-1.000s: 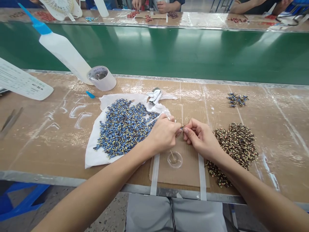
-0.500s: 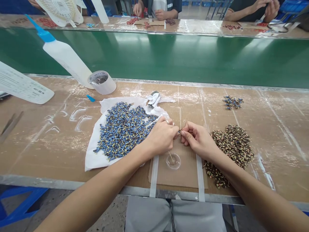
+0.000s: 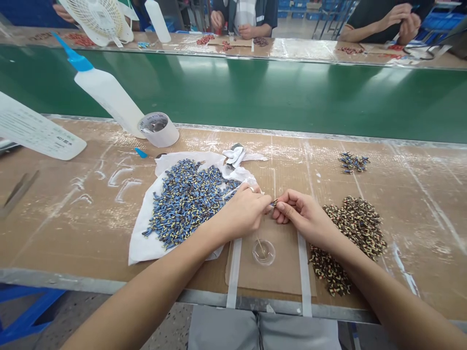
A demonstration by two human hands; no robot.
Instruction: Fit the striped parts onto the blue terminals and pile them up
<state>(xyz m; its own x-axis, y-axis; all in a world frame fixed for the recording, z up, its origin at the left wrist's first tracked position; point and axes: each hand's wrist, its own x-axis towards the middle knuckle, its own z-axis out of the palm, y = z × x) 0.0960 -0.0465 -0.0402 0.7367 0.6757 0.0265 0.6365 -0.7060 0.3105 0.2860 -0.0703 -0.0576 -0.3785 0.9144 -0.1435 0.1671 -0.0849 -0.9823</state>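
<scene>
My left hand (image 3: 248, 206) and my right hand (image 3: 299, 212) meet above a cardboard pad (image 3: 277, 274), fingertips pinched close together. Between them is a tiny blue and yellow piece (image 3: 274, 202), partly covered by the fingers. Both hands appear closed on it. Just below, a small clear cup (image 3: 264, 253) with a thin stick in it stands on the pad. Left of my left hand, a heap of small blue and yellow pieces (image 3: 189, 199) lies on a white sheet (image 3: 140, 245). Beside my right forearm is a pile of small dark and yellowish pieces (image 3: 359, 228).
A few blue pieces (image 3: 353, 163) lie at the far right. A tape roll (image 3: 159, 130), a glue bottle (image 3: 107, 95), another white bottle (image 3: 40, 129), a blue cap (image 3: 140, 152) and tweezers (image 3: 18, 192) are at left. Beyond the green belt (image 3: 255, 92), other people work.
The whole view has shifted slightly, so the scene sits a little lower. My hands stay together at nearly the same spot, with the small piece still between the fingertips.
</scene>
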